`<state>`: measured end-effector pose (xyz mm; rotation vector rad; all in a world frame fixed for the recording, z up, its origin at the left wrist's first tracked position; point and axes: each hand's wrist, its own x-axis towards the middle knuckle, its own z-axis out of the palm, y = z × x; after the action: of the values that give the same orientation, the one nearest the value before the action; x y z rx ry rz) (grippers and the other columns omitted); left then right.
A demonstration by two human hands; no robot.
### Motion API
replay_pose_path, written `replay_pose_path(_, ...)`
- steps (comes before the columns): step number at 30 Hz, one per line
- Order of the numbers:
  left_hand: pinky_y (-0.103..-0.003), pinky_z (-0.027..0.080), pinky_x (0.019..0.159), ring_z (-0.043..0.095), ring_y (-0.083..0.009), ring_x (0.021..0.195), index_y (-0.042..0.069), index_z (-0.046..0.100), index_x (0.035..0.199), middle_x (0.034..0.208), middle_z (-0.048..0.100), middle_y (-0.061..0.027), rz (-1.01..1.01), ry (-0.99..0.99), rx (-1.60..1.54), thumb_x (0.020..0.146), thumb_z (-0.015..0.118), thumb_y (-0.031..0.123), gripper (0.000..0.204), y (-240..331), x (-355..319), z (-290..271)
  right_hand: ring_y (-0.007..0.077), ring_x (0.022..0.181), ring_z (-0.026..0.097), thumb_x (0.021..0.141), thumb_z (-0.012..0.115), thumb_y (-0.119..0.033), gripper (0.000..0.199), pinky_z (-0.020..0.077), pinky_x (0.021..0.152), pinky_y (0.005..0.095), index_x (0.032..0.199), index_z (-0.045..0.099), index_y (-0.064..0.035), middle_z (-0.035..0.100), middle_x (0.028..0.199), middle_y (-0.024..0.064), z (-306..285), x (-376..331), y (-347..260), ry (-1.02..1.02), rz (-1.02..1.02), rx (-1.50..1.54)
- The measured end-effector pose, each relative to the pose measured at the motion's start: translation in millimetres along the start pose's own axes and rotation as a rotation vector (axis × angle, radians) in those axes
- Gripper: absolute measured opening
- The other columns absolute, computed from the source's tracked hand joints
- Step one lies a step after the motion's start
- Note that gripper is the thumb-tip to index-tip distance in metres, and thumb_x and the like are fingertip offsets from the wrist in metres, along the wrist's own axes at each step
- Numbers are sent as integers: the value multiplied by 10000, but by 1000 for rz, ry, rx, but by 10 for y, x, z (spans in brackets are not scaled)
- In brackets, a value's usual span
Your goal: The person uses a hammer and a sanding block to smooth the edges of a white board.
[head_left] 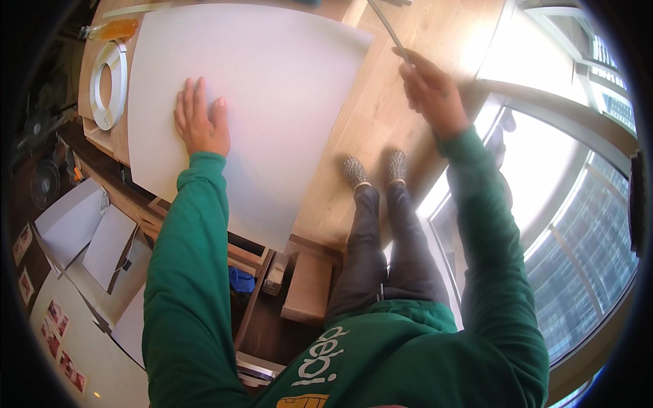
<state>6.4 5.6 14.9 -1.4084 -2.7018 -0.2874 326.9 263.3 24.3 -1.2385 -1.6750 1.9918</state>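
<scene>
My left arm (187, 272) reaches forward. Left hand (203, 132): flat, palm down, fingers (188, 102) extended ahead, thumb (220, 114) spread toward my right. My right arm (486, 224) reaches forward, well apart from the left. Right hand (432, 92): fingers curled in a grip, angled inward from the wrist (451, 128).

The large white sheet (258, 129) looks smooth and matt, like paper. The thin grey rod (388, 29) looks like metal. The flat white ring-shaped roll (119, 85) has a smooth, plastic-like finish; the amber bottle (114, 30) looks glossy. The pale brown floor (381, 102) shows shiny wood grain; the long green sleeves (187, 272) are matt cloth.
</scene>
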Motion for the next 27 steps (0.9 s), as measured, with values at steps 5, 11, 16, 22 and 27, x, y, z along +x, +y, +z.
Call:
replay_pose_path(5,-513,231,1205,343,-373,1453,135,494,1489,1579,426,-109,-7,0,-20,1004,539,316,520,26,23,-29,112,867,635,1014,624,-158,396,521,833,285,1402,604,-78,691,914,54,-486,-229,42,-26,-73,-340)
replay_pose_path(11,-514,237,1204,347,-377,1451,132,496,1489,1574,432,-113,2,4,-11,1003,540,314,521,14,29,-11,245,1030,705,1016,612,-159,355,515,923,334,1361,627,-77,722,1161,196,-532,-205,-54,2,-291,-574)
replay_pose_path(16,-513,240,1204,349,-385,1450,130,490,1493,1578,427,-120,15,8,-21,1005,537,311,522,34,36,-12,323,992,709,1016,602,-159,351,526,913,346,1361,630,-101,714,1123,218,-384,36,-87,-64,-359,-589)
replay_pose_path(22,-516,246,1203,345,-393,1452,123,483,1497,1582,421,-126,14,7,-6,1009,532,306,524,10,25,-9,360,957,696,1015,599,-163,349,536,897,361,1357,633,-107,711,1116,221,-473,79,-85,-60,-397,-607)
replay_pose_path(27,-517,245,1205,342,-396,1454,117,482,1497,1582,420,-127,14,4,2,1008,532,304,526,35,22,-26,366,944,695,1018,593,-176,346,539,893,360,1356,637,-115,710,1104,223,-471,21,-76,-89,-393,-623)
